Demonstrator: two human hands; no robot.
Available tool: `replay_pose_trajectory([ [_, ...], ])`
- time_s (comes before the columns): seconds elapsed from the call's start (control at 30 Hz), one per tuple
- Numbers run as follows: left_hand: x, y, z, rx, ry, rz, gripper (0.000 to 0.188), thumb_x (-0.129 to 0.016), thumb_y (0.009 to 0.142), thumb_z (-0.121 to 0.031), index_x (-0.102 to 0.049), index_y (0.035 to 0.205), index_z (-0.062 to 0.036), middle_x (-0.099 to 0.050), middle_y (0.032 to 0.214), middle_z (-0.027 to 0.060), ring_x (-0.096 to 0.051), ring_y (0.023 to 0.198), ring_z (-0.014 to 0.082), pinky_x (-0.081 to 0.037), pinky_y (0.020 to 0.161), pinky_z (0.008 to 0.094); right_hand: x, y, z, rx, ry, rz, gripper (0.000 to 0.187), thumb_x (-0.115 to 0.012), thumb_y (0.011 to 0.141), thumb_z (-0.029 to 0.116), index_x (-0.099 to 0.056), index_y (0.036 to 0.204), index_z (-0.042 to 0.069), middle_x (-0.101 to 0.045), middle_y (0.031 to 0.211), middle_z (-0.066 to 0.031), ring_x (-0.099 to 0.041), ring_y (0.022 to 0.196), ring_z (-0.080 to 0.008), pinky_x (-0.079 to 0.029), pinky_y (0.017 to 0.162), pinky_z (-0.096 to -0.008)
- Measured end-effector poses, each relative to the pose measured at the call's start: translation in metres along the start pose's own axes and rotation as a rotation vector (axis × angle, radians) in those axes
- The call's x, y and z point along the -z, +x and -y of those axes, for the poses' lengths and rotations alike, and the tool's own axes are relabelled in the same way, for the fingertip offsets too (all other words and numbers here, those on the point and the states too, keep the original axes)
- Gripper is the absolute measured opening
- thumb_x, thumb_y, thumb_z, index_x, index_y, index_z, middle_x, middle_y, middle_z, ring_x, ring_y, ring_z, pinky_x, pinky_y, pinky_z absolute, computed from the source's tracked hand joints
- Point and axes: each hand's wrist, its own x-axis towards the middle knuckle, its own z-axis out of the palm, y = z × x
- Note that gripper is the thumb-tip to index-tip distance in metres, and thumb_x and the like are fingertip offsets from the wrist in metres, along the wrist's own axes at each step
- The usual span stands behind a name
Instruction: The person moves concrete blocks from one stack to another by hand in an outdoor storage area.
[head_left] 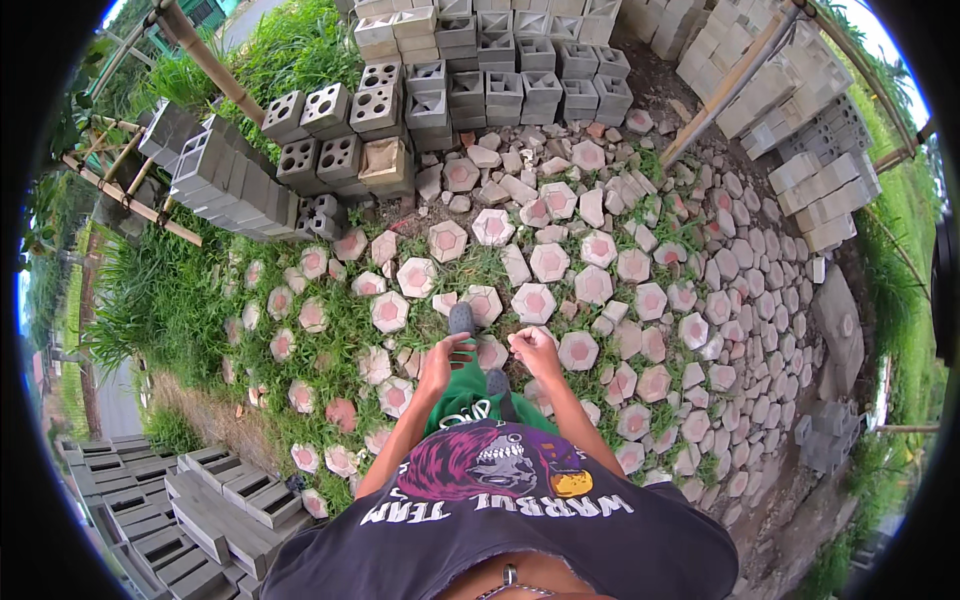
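My left hand is held out in front of my waist with its fingers apart and nothing in it. To its right, my right hand is loosely curled, fingertips drawn in, and no object shows in it. Neither hand touches anything but air. Below them are my green shorts and a grey shoe on the ground. Hexagonal paving stones with reddish centres lie around my feet, several half sunk in grass.
Ahead stand stacked grey hollow blocks, some with round holes. More blocks rise at the left and far right. Grey blocks fill the lower left. A leaning wooden pole stands at the right, amid broken rubble.
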Motion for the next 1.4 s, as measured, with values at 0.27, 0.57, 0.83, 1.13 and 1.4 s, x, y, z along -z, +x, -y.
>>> replay_pose_trajectory([
  [0.27,-0.022,0.205,-0.121,-0.051,0.188,0.15,0.064,-0.026,0.098,-0.049,-0.063,0.111,0.0016,-0.067,0.101,0.014,-0.062,0.092,0.0218,-0.046,0.086,0.0346,0.043,0.167,0.064,-0.024,-0.006,-0.189,0.039,-0.066,0.084,0.036,-0.062,0.067,0.002,-0.059,0.062,-0.0011,-0.051,0.056,-0.0059,-0.04,0.054,-0.0218],
  [0.57,-0.029,0.368,-0.268,-0.185,0.353,0.19,0.047,-0.052,0.094,-0.041,-0.071,0.088,0.001,-0.07,0.084,0.0075,-0.062,0.083,0.0116,-0.047,0.079,0.0288,0.046,0.294,0.195,0.043,-0.13,-0.277,0.044,-0.054,0.093,0.037,-0.058,0.066,0.002,-0.057,0.064,-0.0028,-0.053,0.06,-0.0102,-0.043,0.058,-0.0236],
  [0.83,-0.041,0.443,-0.299,-0.132,0.185,0.056,0.025,-0.068,0.086,-0.023,-0.055,0.078,-0.0021,-0.055,0.067,-0.0023,-0.047,0.062,0.0045,-0.039,0.055,0.0228,0.055,0.37,0.249,-0.032,0.026,-0.238,0.019,-0.058,0.091,0.018,-0.054,0.093,0.0,-0.061,0.081,-0.0048,-0.058,0.071,-0.0104,-0.048,0.065,-0.023],
  [1.13,-0.076,0.532,-0.329,0.094,0.093,-0.156,0.02,-0.073,0.08,-0.017,-0.061,0.075,-0.0017,-0.058,0.067,-0.0018,-0.048,0.06,0.0054,-0.04,0.055,0.0224,0.118,0.499,0.327,-0.169,0.015,-0.076,0.014,-0.06,0.087,0.01,-0.053,0.093,0.0,-0.059,0.08,-0.0046,-0.056,0.071,-0.0095,-0.046,0.065,-0.0229],
  [1.4,-0.17,0.627,-0.39,0.314,-0.098,-0.387,0.033,-0.063,0.088,-0.029,-0.067,0.094,0.0026,-0.067,0.087,0.008,-0.06,0.075,0.013,-0.047,0.074,0.0265,0.225,0.628,0.414,-0.319,-0.123,0.016,0.017,-0.06,0.089,0.017,-0.058,0.089,0.0,-0.06,0.078,-0.0035,-0.056,0.072,-0.0092,-0.046,0.068,-0.0234],
])
